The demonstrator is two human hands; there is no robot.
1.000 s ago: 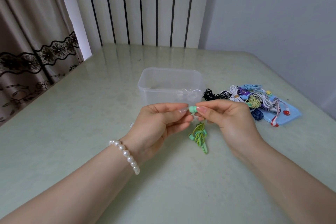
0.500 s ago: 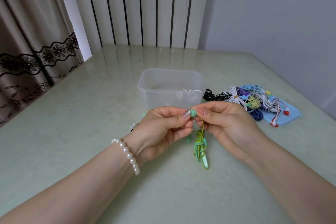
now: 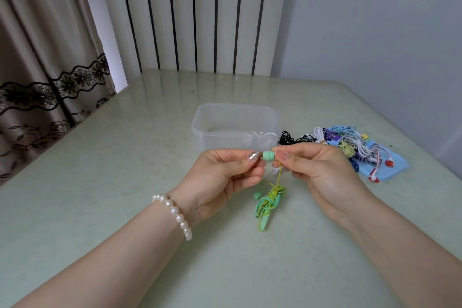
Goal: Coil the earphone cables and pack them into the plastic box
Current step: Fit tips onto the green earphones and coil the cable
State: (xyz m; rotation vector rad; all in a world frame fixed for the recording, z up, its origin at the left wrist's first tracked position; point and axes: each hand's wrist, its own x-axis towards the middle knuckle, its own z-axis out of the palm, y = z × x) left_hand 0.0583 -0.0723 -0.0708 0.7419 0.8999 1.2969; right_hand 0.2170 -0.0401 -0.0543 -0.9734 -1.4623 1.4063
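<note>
A mint-green earbud sits between my two hands, just in front of the clear plastic box. My right hand pinches the earbud with thumb and forefinger. My left hand has its fingers curled, thumb tip next to the earbud, pinching something small and clear. A thin yellow-green cable runs down from the earbud to a knotted green cable bundle that hangs low over the table, with a second earbud beside it. Something clear and white lies inside the box.
A pile of tangled earphones in black, white, purple, blue and red lies right of the box, partly on a light blue lid. A curtain hangs at the left. The pale green table ends at a wall and radiator behind.
The green bundle has unwound a little and now hangs lower on a length of cable. Both hands stay pinched around the earbud at about the same spot.
</note>
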